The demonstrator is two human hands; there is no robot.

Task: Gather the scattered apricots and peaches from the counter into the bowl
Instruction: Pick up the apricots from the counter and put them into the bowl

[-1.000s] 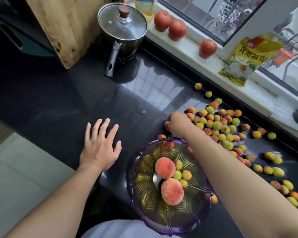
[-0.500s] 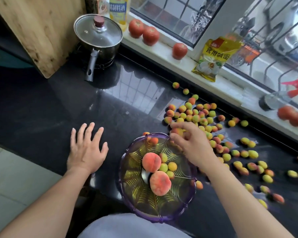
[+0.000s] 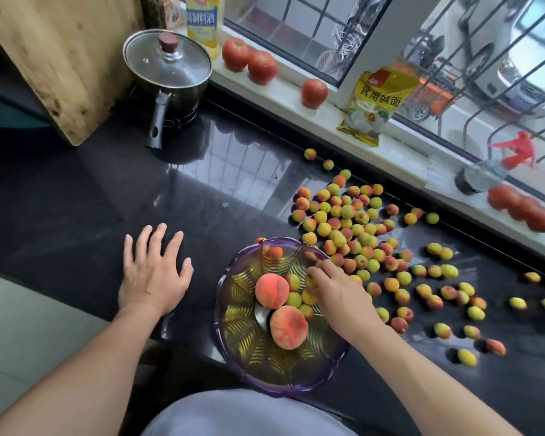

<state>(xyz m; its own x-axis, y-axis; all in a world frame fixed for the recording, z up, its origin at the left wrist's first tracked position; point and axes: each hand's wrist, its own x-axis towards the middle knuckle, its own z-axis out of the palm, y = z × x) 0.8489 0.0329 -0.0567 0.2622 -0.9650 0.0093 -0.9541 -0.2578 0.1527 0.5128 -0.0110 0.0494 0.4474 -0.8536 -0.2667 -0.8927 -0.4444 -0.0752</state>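
Observation:
A purple see-through bowl (image 3: 230, 350) stands on the black counter near its front edge. In it lie two peaches (image 3: 272, 291) (image 3: 289, 327) and a few small apricots (image 3: 293, 299). My right hand (image 3: 335, 292) hangs over the bowl's right side, fingers pointing down and left into it, loosely spread, with an apricot just beneath them. My left hand (image 3: 155, 273) rests flat on the counter left of the bowl, fingers spread. Many scattered apricots (image 3: 346, 228) cover the counter to the right of and behind the bowl, out to the far right.
A lidded pot (image 3: 167, 70) sits at the back left beside a leaning wooden cutting board (image 3: 54, 51). The white sill holds tomatoes (image 3: 249, 61), a yellow bag (image 3: 378, 105), a bottle (image 3: 202, 20) and a spray bottle (image 3: 485, 174).
My right hand came back from the apricot pile, carried fruit over the rim and now hangs low over the bowl with looser fingers. The left hand stayed flat on the counter.

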